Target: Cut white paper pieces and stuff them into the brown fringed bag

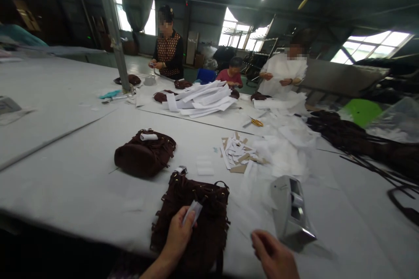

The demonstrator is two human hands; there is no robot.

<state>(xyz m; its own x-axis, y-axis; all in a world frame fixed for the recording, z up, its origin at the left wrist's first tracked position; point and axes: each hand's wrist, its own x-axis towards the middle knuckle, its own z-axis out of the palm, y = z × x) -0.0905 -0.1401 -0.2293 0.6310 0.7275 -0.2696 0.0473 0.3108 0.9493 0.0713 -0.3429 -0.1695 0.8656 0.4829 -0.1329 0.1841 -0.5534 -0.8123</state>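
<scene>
A dark brown fringed bag [196,216] lies flat on the white table [81,183] right in front of me. My left hand [178,233] rests on it and pinches a small whitish wrapped piece [193,211] between thumb and fingers. My right hand [273,255] hovers low to the right of the bag, fingers curled, holding nothing that I can see, close to a grey tape dispenser [290,211]. A second brown fringed bag [144,154], stuffed, with a white roll on top, sits farther back on the left.
Cut paper and cardboard scraps [238,154] and white tissue sheets [288,148] lie mid-table. A heap of white paper [203,98] and more brown bags sit farther back, where three other people work. Dark straps and bags [366,139] pile at the right.
</scene>
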